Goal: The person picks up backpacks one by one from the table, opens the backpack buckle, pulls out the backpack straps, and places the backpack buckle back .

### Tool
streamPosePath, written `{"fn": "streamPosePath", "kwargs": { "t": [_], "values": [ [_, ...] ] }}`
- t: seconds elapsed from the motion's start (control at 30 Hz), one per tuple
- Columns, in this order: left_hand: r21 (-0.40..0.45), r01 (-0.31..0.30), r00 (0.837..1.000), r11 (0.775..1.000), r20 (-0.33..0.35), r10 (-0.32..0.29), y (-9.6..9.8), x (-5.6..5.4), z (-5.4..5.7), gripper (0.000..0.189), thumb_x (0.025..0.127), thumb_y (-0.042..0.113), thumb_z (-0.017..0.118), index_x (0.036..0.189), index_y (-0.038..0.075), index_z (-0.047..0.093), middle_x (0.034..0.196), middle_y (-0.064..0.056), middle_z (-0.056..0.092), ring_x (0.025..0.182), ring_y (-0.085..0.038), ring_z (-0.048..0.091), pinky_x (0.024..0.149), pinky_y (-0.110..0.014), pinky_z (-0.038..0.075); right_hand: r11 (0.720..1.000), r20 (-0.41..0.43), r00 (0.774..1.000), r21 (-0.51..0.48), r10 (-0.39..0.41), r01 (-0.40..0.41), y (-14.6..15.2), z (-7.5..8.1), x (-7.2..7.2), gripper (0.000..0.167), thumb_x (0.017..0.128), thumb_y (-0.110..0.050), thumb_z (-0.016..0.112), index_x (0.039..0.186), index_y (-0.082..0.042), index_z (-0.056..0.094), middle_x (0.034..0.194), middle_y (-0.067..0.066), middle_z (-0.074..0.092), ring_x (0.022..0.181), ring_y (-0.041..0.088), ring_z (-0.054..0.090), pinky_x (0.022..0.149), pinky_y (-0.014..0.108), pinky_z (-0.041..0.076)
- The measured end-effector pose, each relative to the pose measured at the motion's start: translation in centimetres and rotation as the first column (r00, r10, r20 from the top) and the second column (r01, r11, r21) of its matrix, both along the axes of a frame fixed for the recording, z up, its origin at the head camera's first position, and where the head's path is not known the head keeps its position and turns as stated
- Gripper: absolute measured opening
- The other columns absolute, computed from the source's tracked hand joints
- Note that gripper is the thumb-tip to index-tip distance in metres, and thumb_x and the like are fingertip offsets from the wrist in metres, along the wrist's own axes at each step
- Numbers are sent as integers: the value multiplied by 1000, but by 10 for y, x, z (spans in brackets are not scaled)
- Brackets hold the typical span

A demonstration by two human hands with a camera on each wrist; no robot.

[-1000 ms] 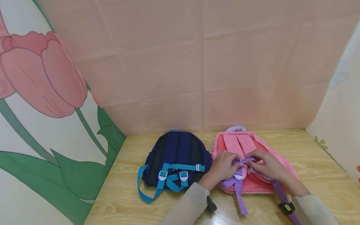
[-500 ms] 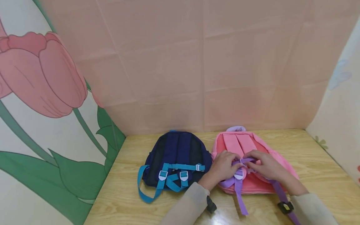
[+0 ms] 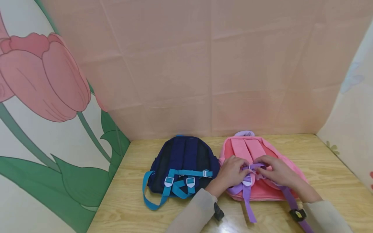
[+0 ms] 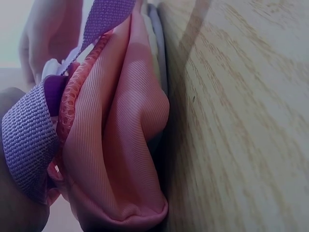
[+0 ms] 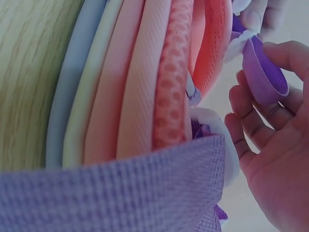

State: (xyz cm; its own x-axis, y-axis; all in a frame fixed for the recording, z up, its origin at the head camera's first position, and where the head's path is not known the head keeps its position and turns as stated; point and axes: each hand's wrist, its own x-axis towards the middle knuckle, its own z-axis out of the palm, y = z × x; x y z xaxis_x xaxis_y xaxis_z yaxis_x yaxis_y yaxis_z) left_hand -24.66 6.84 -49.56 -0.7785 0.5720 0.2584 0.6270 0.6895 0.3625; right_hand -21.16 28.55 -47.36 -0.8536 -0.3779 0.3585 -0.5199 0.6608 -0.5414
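A pink backpack (image 3: 266,194) lies with its shoulder-strap side up at the right of the table. My left hand (image 3: 231,171) pinches a small white buckle (image 5: 236,46) on the purple strap (image 5: 256,79). Opposite it, my right hand (image 3: 278,171) holds the looped part of that strap, its fingers curled behind the loop in the right wrist view. Just below my left fingers sits a larger white buckle (image 3: 247,181), with a loose purple strap end (image 3: 248,205) hanging toward the table's front. The left wrist view mostly shows the pack's folded pink side (image 4: 125,145).
A navy backpack (image 3: 183,152) with teal straps (image 3: 193,173) lies close to the left of the pink one on the wooden table (image 3: 125,181). Another purple strap (image 3: 288,198) runs past my right wrist. A pinkish backdrop (image 3: 209,81) stands behind.
My right hand has shifted very slightly left, then back right, and a darker fold of the purple strap loop now shows at its fingertips. My left hand and both backpacks stay in place.
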Motion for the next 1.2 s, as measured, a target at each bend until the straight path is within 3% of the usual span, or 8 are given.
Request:
{"fn": "streamPosePath", "kwargs": {
  "t": [0.2, 0.47, 0.7, 1.03, 1.2],
  "values": [
    [4, 4, 1000, 1000, -12, -4, 0, 0, 0, 25, 98, 45, 63, 119, 33, 68, 103, 22, 62, 101, 2, 48, 89, -18, 39, 1000, 27, 1000, -12, 9, -9, -4, -1, -1, 18, 92, -11, 75, 109, -14, 70, 98, -5, 68, 78, 0, 57, 62, 24, 50],
    [9, 1, 1000, 1000, -11, -1, 0, 0, -2, 25, 98, 46, 64, 119, 34, 68, 103, 23, 62, 102, 2, 48, 89, -18, 39, 999, -11, 999, 28, -44, 44, -3, 0, 2, 17, 90, -12, 77, 105, -16, 71, 94, -9, 68, 80, -1, 55, 67, 25, 48],
    [6, -2, 1000, 1000, -15, 2, 0, 0, -2, 24, 98, 45, 64, 118, 33, 68, 106, 23, 63, 103, 1, 48, 89, -18, 38, 1000, -13, 999, 3, -31, 31, 2, 0, 2, 18, 89, -8, 77, 105, -13, 71, 90, -11, 66, 78, -1, 56, 67, 24, 50],
    [-7, 0, 1000, 1000, -12, 0, 0, 1, -1, 25, 98, 46, 63, 120, 33, 67, 107, 23, 63, 103, 1, 48, 90, -18, 39, 1000, -33, 999, 16, 9, -8, -5, 0, -1, 20, 88, -7, 77, 107, -12, 70, 95, -7, 68, 79, -1, 56, 65, 24, 49],
    [-5, -5, 1000, 1000, -3, 5, -1, 2, -1, 26, 98, 46, 63, 121, 34, 67, 107, 23, 63, 105, 1, 48, 91, -18, 39, 1000, -1, 1000, 8, -6, 6, -6, 1, 0, 18, 89, -9, 76, 106, -12, 70, 94, -7, 68, 78, -1, 56, 64, 23, 48]
  ]
}}
